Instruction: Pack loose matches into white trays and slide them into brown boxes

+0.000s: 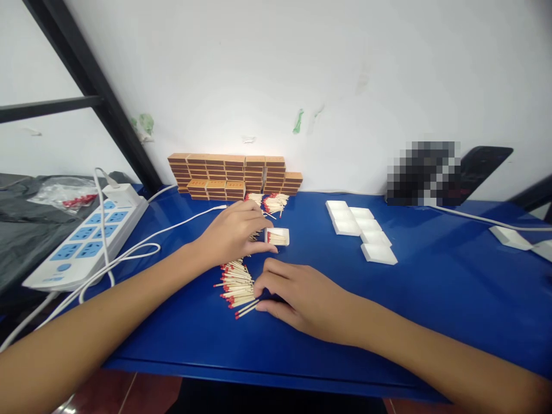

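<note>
My left hand (235, 231) reaches over the loose matches and curls its thumb and fingers round the left end of a small white matchbox tray (286, 232). A few red-tipped matches (275, 237) lie in that tray. Lower down, my right hand (308, 296) pinches thumb and forefinger at the plain ends of a couple of matches (246, 310). These lie at the near edge of a fanned-out pile of matches (236, 282), red heads mostly to the left. My left hand covers part of the pile.
Stacked matchboxes (226, 167) stand against the wall, with another heap of matches (276, 202) in front. Several white trays (361, 221) sit to the right on the blue table (181, 322). A power strip (86, 241) with white cables lies left; a dark phone-like slab (485, 172) leans at the back right.
</note>
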Motion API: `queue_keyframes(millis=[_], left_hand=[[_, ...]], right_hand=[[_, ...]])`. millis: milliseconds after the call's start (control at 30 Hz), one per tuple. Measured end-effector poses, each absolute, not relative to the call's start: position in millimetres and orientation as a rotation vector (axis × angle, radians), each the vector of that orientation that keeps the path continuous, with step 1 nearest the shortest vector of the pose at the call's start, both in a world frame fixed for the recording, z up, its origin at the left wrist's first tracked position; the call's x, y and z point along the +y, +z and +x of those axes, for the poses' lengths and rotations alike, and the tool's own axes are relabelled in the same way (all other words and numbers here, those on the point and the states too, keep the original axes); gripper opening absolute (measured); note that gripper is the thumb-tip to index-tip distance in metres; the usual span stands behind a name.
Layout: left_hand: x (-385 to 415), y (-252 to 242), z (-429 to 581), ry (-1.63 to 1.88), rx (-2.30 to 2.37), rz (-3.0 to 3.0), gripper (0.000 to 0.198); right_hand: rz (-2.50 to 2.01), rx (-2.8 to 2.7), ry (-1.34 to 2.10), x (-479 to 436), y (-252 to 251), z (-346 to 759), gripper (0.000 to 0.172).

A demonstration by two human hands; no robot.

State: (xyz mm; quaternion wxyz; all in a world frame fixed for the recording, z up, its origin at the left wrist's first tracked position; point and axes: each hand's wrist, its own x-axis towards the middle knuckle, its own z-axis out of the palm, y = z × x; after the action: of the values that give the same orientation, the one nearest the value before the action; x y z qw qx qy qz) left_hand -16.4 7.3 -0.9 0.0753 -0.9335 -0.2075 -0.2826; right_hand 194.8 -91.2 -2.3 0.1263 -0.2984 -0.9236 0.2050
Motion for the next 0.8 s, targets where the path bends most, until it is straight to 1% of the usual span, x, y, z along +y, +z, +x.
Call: queue_keyframes(millis=[267, 367, 467, 567, 667, 800], left_hand=[[8, -2, -18, -0.831, -0.626, -2.799, 0.044], [9, -2, -19, -0.822, -0.626, -2.788, 0.042], [9, -1, -19, -0.805, -0.645, -2.786, 0.042], [8, -1, -17, -0.841, -0.662, -2.791, 0.047], [5, 0, -15, -0.884, -0.666, -2.812, 0.048], [4, 0, -14, -0.929, -0.633, -2.815, 0.047]], right_hand=[[-0.886, -2.723, 0.591, -94, -1, 194, 0.014], [-0.881, -2.613, 0.588, -84, 3, 202, 0.015], [-0.961, -2.393, 0.460, -65, 6, 217, 0.012], [-1.056, -2.222, 0.284, -47, 4, 230, 0.010], [-1.109, -2.209, 0.173, -38, -2, 235, 0.010], [-1.112, -2.275, 0.120, -39, -9, 233, 0.008]])
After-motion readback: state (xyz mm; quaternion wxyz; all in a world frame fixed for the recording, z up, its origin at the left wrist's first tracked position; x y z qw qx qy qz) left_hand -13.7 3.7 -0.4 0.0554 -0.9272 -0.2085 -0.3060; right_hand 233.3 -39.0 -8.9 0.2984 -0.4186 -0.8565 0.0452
